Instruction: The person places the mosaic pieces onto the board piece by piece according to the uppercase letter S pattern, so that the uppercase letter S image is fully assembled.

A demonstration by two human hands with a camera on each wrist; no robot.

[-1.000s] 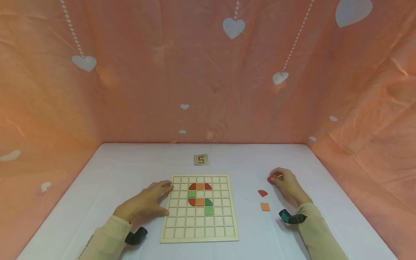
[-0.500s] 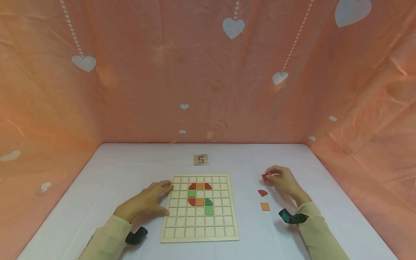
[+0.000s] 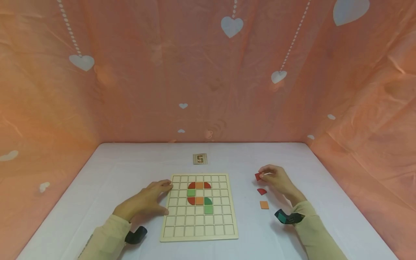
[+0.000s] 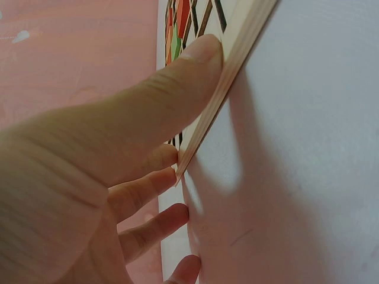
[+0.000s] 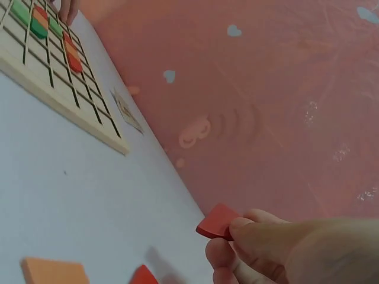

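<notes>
At half past four the right hand (image 5: 296, 247) pinches a red tile (image 5: 217, 221). An orange tile (image 5: 56, 272) lies at half past seven, a second red tile (image 5: 143, 277) at half past six. The board (image 5: 71, 107) and a card (image 5: 128, 111) lie toward ten, the curtain (image 5: 284, 89) at two.

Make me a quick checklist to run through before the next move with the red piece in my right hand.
1. Grip: ok. The right hand pinches the red piece.
2. Held piece's full outline: cannot tell. The hand covers part of it.
3. Left hand on the wooden grid board: ok. It touches the left edge.
4. Cell below the lowest light green tile bare: ok.
5. Pattern card readable cell by cell: cannot tell. It lies beyond the board, too small here.
6. All pieces on the board: not ok. A red quarter-circle piece and an orange square tile lie to its right.
</notes>
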